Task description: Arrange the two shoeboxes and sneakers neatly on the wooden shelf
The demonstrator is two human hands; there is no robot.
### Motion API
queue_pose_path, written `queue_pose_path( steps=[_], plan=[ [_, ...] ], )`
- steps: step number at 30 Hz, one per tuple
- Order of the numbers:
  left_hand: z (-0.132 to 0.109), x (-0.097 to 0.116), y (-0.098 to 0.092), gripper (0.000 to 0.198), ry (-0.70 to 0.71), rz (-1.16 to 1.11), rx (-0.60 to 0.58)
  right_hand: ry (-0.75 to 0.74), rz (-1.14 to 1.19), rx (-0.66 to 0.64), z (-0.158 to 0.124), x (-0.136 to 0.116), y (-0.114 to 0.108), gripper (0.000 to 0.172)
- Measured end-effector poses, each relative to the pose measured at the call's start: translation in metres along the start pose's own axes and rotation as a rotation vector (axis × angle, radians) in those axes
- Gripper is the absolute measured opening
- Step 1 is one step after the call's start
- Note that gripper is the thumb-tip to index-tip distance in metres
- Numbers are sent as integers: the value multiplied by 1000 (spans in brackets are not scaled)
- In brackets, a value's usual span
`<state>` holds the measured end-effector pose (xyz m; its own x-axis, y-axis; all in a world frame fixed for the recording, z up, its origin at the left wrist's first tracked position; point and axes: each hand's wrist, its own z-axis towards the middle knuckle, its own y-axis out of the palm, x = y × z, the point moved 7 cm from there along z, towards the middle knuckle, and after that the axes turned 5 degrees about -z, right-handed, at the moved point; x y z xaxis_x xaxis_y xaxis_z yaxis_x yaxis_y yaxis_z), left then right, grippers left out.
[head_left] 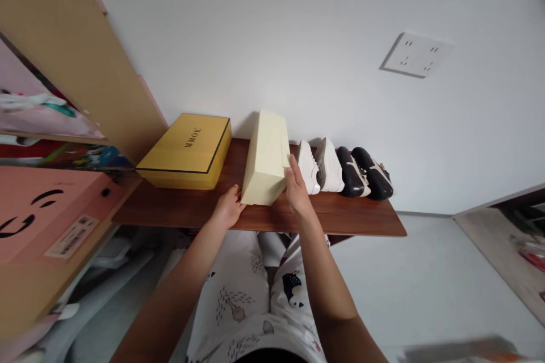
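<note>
A cream shoebox [269, 153] stands tilted on the brown wooden shelf [357, 218], between my two hands. My left hand [230, 206] has its fingers at the box's lower left front corner. On the other side, my right hand [296, 184] presses against the box's right face, thumb near its upper edge. Left of it lies a yellow shoebox [187, 150] marked MMOK. Just right of my right hand sits a pair of white shoes [328, 165]. Beyond them is a pair of black shoes [372, 174] with pale straps.
A pink box [55, 210] with a black face drawing sits in the wooden shelving unit [85, 51] at the left. On the white wall behind is a socket plate [417, 55]. My legs in printed trousers are below the shelf's front edge.
</note>
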<state>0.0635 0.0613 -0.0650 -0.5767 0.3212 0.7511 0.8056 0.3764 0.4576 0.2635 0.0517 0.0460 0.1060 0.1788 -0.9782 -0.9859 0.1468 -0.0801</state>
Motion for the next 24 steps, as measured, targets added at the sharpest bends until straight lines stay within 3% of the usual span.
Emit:
queue_pose_path(
  steps=[2, 5, 9, 16, 19, 24],
  plan=[
    [-3, -7, 3, 9, -120, -45, 20, 15, 12, 35, 1, 8, -12, 70],
    [-9, -5, 6, 10, -117, -85, 66, 26, 3, 88, 0, 16, -24, 63],
    [-19, 11, 8, 20, -10, -127, 65, 48, -22, 128, -9, 19, -28, 57],
    [-34, 53, 3, 31, 383, -75, 40, 155, -21, 10, -26, 32, -7, 59],
    [-35, 57, -2, 38, 463, 7, 63, 168, 16, -22, -30, 45, 4, 60],
    [-25, 52, -10, 51, 484, 59, 95, 189, 43, -4, -31, 66, 13, 63]
  ],
)
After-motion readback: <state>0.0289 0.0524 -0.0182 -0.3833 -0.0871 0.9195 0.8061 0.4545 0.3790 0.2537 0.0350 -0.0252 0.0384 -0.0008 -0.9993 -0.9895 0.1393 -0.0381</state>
